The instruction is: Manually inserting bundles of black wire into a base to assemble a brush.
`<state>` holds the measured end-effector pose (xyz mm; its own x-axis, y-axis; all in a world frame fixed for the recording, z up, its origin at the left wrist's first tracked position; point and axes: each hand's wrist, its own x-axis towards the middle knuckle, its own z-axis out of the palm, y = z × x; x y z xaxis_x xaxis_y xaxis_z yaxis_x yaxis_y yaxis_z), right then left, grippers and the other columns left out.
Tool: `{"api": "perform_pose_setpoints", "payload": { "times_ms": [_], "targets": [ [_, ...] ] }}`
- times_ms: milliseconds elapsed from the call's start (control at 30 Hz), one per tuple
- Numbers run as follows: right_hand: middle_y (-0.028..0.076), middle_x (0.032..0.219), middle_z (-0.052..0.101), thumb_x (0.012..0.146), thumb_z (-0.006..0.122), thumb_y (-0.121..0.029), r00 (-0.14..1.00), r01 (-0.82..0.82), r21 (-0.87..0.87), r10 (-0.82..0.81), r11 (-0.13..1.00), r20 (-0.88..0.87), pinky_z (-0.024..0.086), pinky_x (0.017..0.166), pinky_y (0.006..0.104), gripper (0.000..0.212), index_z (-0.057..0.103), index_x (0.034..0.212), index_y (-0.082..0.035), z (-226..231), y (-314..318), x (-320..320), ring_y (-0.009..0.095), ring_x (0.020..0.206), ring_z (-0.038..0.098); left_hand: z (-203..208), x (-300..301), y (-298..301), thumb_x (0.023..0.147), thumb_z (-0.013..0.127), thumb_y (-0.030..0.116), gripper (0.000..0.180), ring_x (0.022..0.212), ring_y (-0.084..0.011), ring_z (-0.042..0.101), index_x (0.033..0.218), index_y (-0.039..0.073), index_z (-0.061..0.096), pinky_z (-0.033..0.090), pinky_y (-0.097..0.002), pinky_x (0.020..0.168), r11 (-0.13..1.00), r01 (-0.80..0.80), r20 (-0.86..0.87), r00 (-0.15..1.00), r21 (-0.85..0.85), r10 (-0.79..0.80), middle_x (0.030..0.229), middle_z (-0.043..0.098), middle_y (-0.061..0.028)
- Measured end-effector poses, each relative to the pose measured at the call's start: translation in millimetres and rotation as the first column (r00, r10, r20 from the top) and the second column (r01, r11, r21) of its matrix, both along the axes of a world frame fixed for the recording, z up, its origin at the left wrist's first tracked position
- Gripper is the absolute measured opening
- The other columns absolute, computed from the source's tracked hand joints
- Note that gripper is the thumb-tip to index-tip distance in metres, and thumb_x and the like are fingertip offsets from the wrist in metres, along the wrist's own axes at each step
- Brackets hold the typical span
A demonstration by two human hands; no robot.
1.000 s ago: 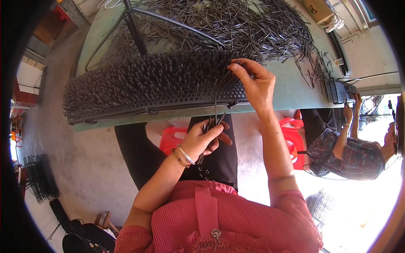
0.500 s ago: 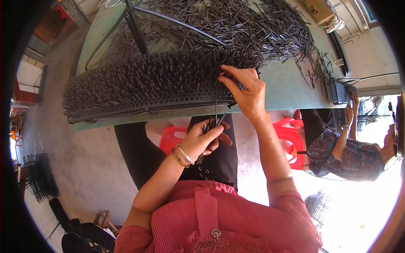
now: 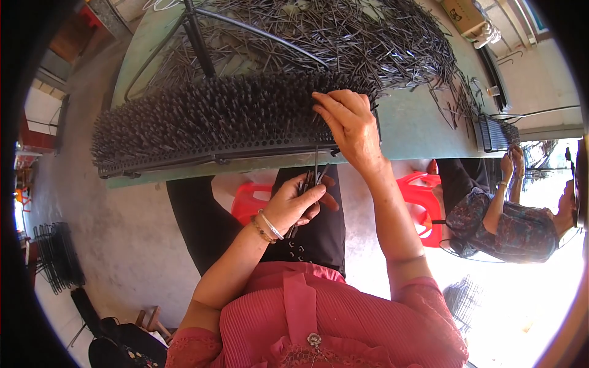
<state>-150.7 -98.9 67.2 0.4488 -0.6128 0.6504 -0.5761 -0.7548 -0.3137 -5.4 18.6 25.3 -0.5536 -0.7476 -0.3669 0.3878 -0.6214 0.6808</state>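
A long black perforated rack [image 3: 236, 147] lies along the table's near edge, its holes packed with upright thin dark rods [image 3: 202, 113]. Over the rack's right part is my right hand [image 3: 350, 122], thumb and fingertips pinched together among the rods; what sits in the pinch is too small to make out. Below the table edge, in front of my lap, my left hand [image 3: 300, 202] is closed round a bundle of short dark rods [image 3: 311, 180]. One rod of that bundle sticks up higher than the others, toward the rack.
A big heap of loose dark rods [image 3: 343, 40] covers the far part of the green table [image 3: 408, 116]. A black metal frame [image 3: 199, 40] stands behind the rack. At right, another person [image 3: 503, 214] handles a smaller rack [image 3: 496, 134]. Red stools [image 3: 423, 205] stand beneath.
My right hand has shifted slightly left and up over the rack. My left hand stays almost where it was, still round the rods. The other person's hand has moved a little.
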Motion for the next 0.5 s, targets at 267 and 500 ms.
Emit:
{"api": "perform_pose_setpoints", "payload": {
  "times_ms": [267,500],
  "targets": [
    [0.008,0.087,0.059,0.077,0.068,-0.009,0.994,0.089,0.008,-0.089,0.996,0.070,0.041,0.070,0.0348,0.021,0.066,0.097,-0.005,3,13,2,0.024,0.076,0.055,9,3,-1,0.092,0.055,0.017,0.022,0.049,-0.0019,0.041,0.109,0.004,0.052,0.031,-0.0164,0.040,0.996,-0.049,0.039,0.998,-0.076,0.052,0.078,0.065,-0.0077],
    [0.008,0.082,0.063,0.079,0.069,-0.008,0.983,-0.035,0.689,-0.098,0.724,0.153,0.047,0.065,0.0252,0.016,0.067,0.091,0.002,25,54,-5,0.013,0.074,0.058,9,-5,0,0.090,0.059,0.018,0.020,0.048,-0.0014,0.040,0.103,0.003,0.055,0.030,-0.0173,0.041,0.954,-0.153,0.133,0.972,-0.257,0.192,0.073,0.062,-0.0020]
  ]
}}
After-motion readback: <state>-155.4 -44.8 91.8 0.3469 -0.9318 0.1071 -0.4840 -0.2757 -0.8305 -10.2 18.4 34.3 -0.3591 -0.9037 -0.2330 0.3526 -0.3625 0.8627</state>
